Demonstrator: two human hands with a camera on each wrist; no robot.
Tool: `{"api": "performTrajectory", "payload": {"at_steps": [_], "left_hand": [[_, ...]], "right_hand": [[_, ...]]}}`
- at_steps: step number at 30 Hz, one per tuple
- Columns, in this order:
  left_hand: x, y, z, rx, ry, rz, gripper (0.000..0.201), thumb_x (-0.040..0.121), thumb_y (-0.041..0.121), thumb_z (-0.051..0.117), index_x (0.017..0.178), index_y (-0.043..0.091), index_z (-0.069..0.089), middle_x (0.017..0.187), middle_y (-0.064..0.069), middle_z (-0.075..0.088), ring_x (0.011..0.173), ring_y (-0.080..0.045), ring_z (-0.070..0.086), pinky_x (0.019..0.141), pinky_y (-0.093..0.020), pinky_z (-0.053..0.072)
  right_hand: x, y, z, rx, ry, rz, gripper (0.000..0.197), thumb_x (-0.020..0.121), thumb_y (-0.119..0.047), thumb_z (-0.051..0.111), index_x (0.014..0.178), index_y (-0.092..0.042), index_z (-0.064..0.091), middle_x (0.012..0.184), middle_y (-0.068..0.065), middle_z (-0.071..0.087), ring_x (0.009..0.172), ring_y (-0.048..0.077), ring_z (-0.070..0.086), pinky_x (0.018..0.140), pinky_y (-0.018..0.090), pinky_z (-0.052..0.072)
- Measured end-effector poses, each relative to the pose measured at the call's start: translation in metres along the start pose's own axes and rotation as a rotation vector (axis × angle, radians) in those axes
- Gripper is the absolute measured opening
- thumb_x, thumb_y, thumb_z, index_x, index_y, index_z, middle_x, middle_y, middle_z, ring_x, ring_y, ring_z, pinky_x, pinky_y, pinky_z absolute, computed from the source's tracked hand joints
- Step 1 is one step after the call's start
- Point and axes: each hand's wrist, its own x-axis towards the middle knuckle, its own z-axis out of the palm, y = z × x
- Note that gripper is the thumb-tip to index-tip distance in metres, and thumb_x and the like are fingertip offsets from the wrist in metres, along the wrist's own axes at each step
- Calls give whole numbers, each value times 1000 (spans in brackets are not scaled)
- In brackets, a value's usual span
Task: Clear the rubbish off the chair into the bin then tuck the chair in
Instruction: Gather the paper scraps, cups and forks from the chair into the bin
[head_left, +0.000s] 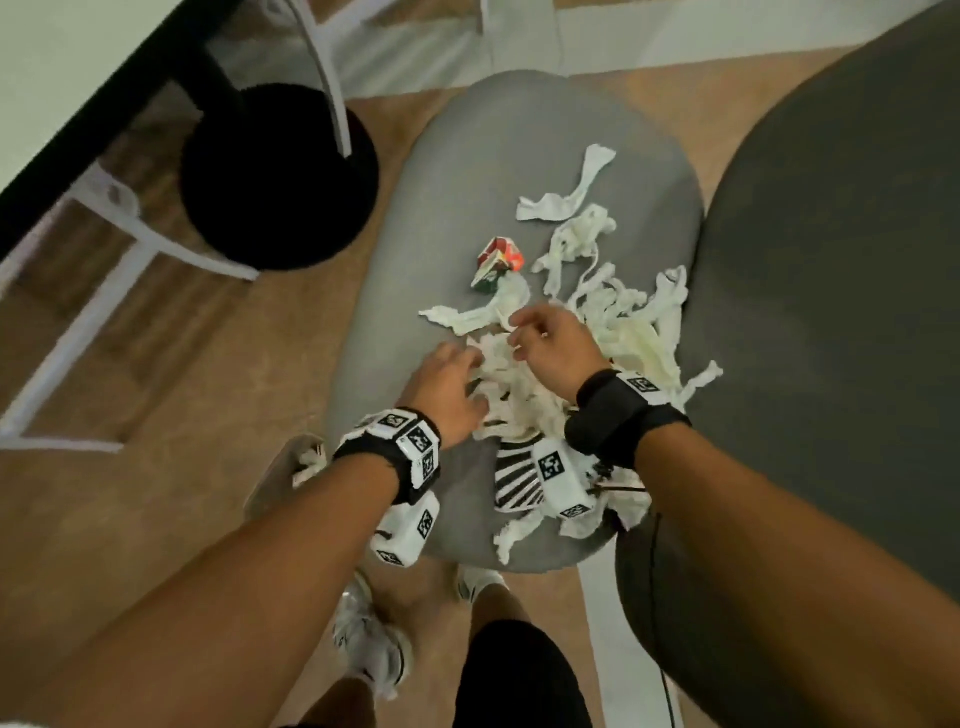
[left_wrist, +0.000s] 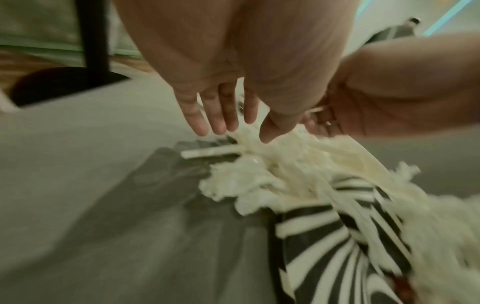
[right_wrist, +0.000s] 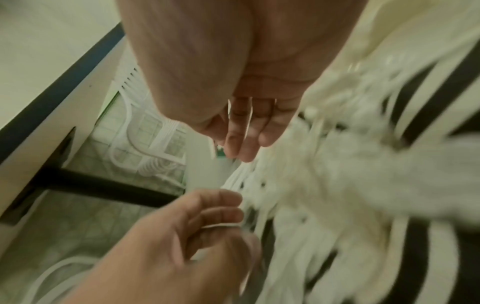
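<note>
Torn white tissue strips lie heaped on the grey chair seat, with a crumpled red and green wrapper just beyond them. A black-and-white striped paper item lies under the heap near the seat's front edge. My left hand rests on the heap's left side, its fingers straight and spread, touching the tissue. My right hand sits close beside it over the heap, fingers curled and pinching a tissue strip. No bin is clearly in view.
The dark grey chair back rises on the right. On the left, a black table edge and its round black base stand on the wooden floor, with white chair frames around them. A beige object lies under my left forearm.
</note>
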Motion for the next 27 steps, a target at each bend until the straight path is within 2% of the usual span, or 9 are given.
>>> {"api": "performTrajectory", "payload": {"at_steps": [3, 7, 10, 13, 17, 20, 22, 24, 27], "left_hand": [[5, 25, 29, 120, -52, 59, 65, 82, 22, 66, 142, 20, 41, 136, -6, 41, 122, -29, 45, 105, -40, 42], [17, 28, 43, 225, -91, 75, 68, 82, 2, 57, 144, 21, 36, 131, -10, 42, 115, -32, 47, 96, -42, 47], [25, 21, 38, 312, -156, 108, 49, 88, 2, 55, 135, 15, 46, 126, -10, 48, 117, -30, 47, 94, -41, 47], [27, 13, 28, 275, -168, 125, 26, 93, 9, 51, 118, 10, 57, 116, -10, 57, 109, -29, 54, 88, -41, 49], [29, 7, 15, 164, -62, 128, 16, 93, 17, 44, 102, 13, 57, 100, -4, 53, 91, -25, 55, 79, -42, 51], [35, 7, 3, 114, 64, 59, 16, 93, 24, 40, 97, 13, 51, 98, -3, 48, 89, -24, 51, 76, -39, 49], [41, 7, -5, 121, 143, 4, 21, 95, 31, 41, 97, 11, 50, 103, -5, 48, 94, -24, 50, 76, -38, 48], [48, 6, -10, 136, 156, -44, 32, 96, 42, 43, 100, 12, 52, 107, -3, 48, 99, -24, 49, 79, -38, 48], [52, 4, -12, 184, 114, -90, 52, 92, 66, 38, 96, 17, 56, 109, 2, 48, 102, -18, 49, 81, -37, 49]], "right_hand": [[12, 22, -38, -24, 72, 17, 20, 89, -22, 49, 101, -25, 64, 92, -2, 72, 88, 21, 70, 85, 36, 56], [28, 32, -60, -125, 121, -24, 21, 95, -21, 49, 108, -25, 65, 105, -2, 70, 94, 20, 68, 87, 32, 53], [44, 27, -67, -263, 190, -128, 26, 96, -19, 51, 119, -15, 61, 122, 5, 60, 101, 24, 63, 92, 33, 49], [69, 18, -68, -404, 267, -223, 35, 91, -15, 56, 126, -15, 55, 135, 5, 45, 107, 26, 59, 94, 39, 51], [100, 0, -70, -649, 243, -258, 65, 80, 8, 55, 139, -17, 44, 160, 2, 24, 131, 34, 42, 98, 46, 49], [114, -11, -73, -845, 179, -317, 82, 76, 16, 53, 146, -20, 35, 166, 0, 13, 126, 39, 45, 92, 49, 51], [122, -11, -74, -950, 121, -325, 85, 78, 13, 57, 150, -23, 29, 165, 1, 15, 121, 39, 48, 87, 50, 52], [128, -12, -74, -990, 46, -294, 79, 83, 6, 60, 150, -23, 29, 158, 5, 27, 120, 40, 49, 87, 51, 51], [128, -15, -68, -1003, 35, -294, 42, 92, -7, 55, 134, -12, 51, 131, 14, 53, 112, 39, 54, 82, 45, 50]]}}
